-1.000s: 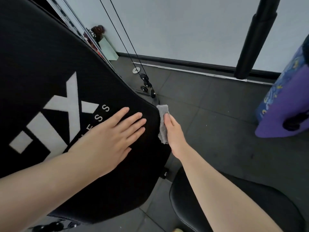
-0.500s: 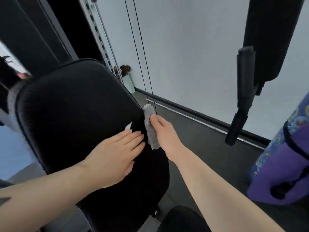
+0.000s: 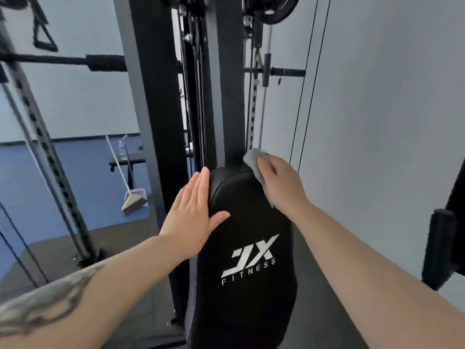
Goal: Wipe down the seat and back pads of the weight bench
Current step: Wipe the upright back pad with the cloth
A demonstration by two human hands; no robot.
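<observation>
Left hand [image 3: 192,207] lies flat and open against the upper left edge of the back pad [image 3: 249,248], fingers straight and together, thumb spread onto the pad's face; it holds nothing and appears to steady the pad. Right hand [image 3: 279,183] presses a grey cloth [image 3: 254,161] onto the pad's upper right corner, fingers bent over the cloth; how firmly they grip it cannot be told, since the fingertips are hidden beyond the knuckles. Cloth shows above the knuckles and along the pad's right edge below the hand. Back pad stands steeply upright in front of the black machine column [image 3: 226,84], white logo on its face. Seat pad is not in view. Assessment: the cloth is light, soft and limp, and should be bunched under the palm so it does not slide free. The pad cover looks smooth and likely a little slippery, over firm padding on a rigid frame; it should tolerate firm pressure. Bracing is best taken at the side edges, as the left hand does.
</observation>
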